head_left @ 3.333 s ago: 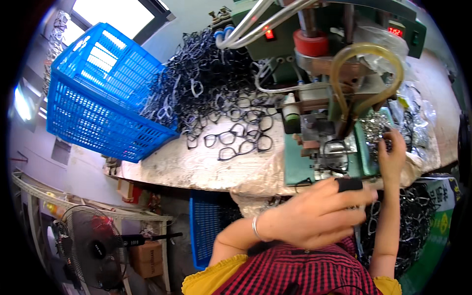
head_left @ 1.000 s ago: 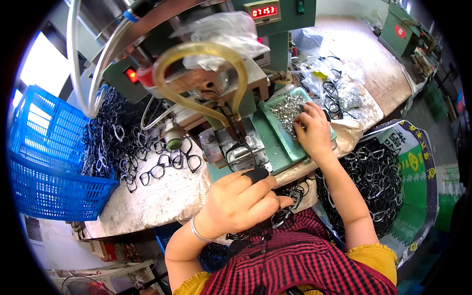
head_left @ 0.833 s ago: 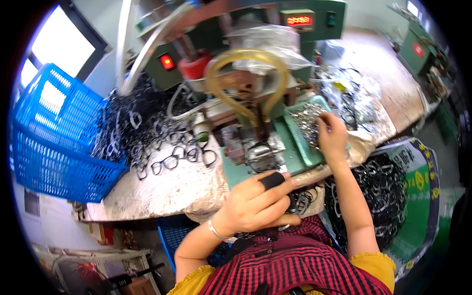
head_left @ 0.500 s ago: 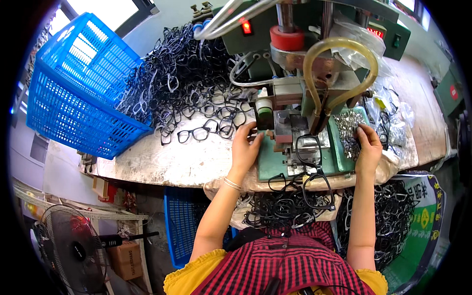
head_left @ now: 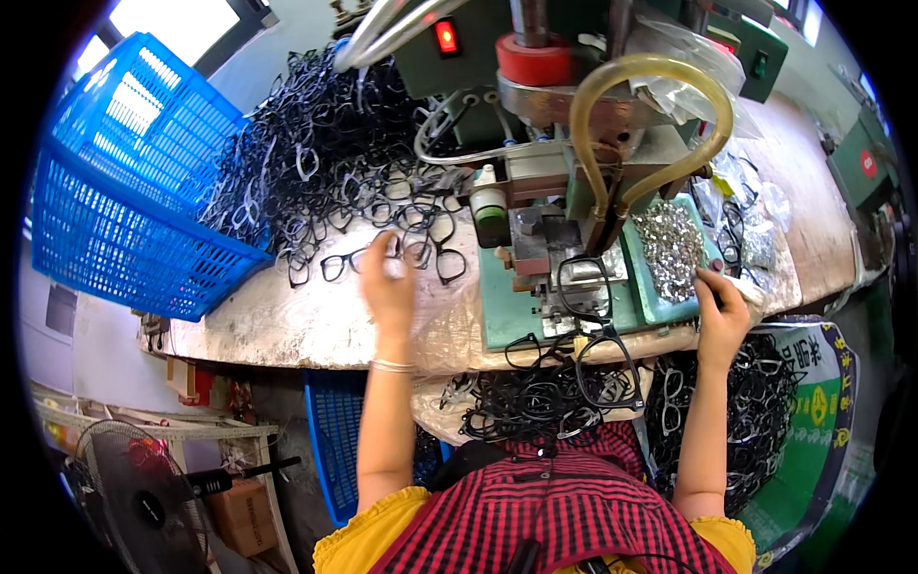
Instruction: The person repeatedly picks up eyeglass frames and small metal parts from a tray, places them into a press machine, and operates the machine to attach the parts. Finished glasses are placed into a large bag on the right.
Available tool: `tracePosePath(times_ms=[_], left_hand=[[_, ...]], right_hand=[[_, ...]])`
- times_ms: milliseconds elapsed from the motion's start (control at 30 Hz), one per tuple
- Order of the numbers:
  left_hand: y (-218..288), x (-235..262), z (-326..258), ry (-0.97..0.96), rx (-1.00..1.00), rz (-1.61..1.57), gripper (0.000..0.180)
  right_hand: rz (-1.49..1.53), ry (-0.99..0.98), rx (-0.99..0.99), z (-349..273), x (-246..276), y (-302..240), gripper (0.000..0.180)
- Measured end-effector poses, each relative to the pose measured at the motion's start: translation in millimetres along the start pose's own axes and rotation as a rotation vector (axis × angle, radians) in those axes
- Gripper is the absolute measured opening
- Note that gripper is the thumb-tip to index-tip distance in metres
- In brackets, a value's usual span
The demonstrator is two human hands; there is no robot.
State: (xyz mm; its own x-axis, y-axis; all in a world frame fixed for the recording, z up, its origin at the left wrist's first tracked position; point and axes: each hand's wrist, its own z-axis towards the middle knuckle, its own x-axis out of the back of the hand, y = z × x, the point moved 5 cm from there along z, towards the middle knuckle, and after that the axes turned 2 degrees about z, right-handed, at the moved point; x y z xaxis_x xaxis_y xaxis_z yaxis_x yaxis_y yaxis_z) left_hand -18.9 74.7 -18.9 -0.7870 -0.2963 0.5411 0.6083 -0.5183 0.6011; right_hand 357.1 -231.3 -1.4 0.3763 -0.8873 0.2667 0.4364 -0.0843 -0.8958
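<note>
My left hand is over the table at the near edge of the loose glasses frames. Its fingers, smeared by motion, overlap a black glasses frame; whether they grip it I cannot tell. My right hand is at the near right corner of a green tray of small shiny metal parts. Its thumb and index finger are pinched together, and anything between them is too small to make out. Between my hands, a black glasses frame hangs from the metal fixture of the bench press.
A large heap of black frames lies beside a tipped blue basket at the left. More frames pile up over my lap. Bagged parts lie right of the tray. A fan stands low at left.
My left hand has left the press base and moved left to the loose frames. My right hand has drawn back from the metal parts to the tray's near corner, fingers pinched.
</note>
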Motion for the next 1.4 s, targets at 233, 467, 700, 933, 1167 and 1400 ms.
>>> tracePosePath(times_ms=[233,467,700,933,1167,1400], left_hand=[[-115,36,8,-0.361,-0.062,0.347,0.024],[-31,41,-11,-0.1,-0.143,0.201,0.016],[93,52,1,0.011,0.118,-0.766,0.016],[220,44,-57,-1.016,0.472,-1.315,0.02],[249,-8,-84,-1.264,0.944,-1.368,0.021],[252,-7,-87,-1.225,0.977,-1.362,0.022]], right_hand=[[0.153,-0.172,0.117,-8,-21,-63,0.016],[0.471,-0.257,0.142,7,-99,-114,0.036],[0.78,-0.384,-0.019,-3,-107,-126,0.048],[0.528,-0.395,0.091,-16,-81,-154,0.05],[-0.687,-0.14,0.294,28,-45,-28,0.028],[-0.409,-0.007,0.404,30,-34,-14,0.01]])
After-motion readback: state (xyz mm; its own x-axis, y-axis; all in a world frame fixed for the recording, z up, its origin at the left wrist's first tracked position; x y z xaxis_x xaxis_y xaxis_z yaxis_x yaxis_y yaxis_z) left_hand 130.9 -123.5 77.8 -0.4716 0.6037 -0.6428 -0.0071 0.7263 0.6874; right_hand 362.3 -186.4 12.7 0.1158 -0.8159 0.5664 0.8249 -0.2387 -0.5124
